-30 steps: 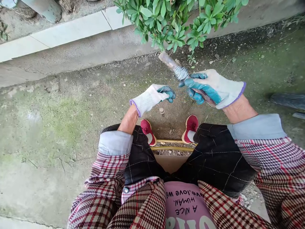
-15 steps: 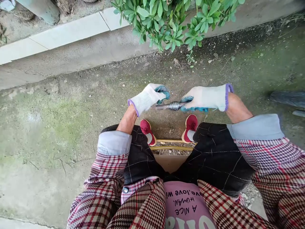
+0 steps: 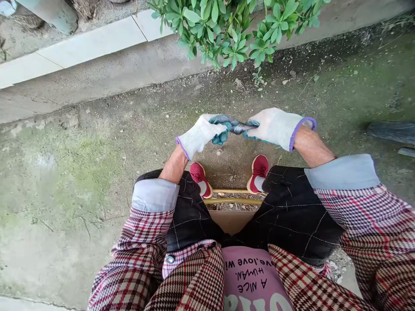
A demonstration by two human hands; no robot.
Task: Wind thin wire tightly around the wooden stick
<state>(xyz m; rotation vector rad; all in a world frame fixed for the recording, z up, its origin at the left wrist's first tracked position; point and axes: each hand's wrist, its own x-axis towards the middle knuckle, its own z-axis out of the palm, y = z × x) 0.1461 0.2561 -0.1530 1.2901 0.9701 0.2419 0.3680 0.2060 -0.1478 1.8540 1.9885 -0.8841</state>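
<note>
A short rod wound with silvery wire (image 3: 238,128) is held level between my gloved hands, above the ground in front of my knees. My left hand (image 3: 209,131), in a white glove with blue-green coated fingers, is closed around the rod's left end, right beside the wire. On the other side my right hand (image 3: 274,125), gloved alike with a purple cuff, grips the right end with thumb and fingers. The rod's two ends are mostly hidden by the gloves.
A leafy green bush (image 3: 233,30) overhangs a low wall (image 3: 97,77) with pale tiles on top. My red shoes (image 3: 259,167) rest on mossy ground, by the yellow bars (image 3: 235,200) of a seat. A dark, worn plank-like object (image 3: 391,132) lies at the right.
My left hand, before beside the rod's left end with its fingers loosely curled, has closed around it next to the wire. The rod and my right hand have risen slightly away from my body.
</note>
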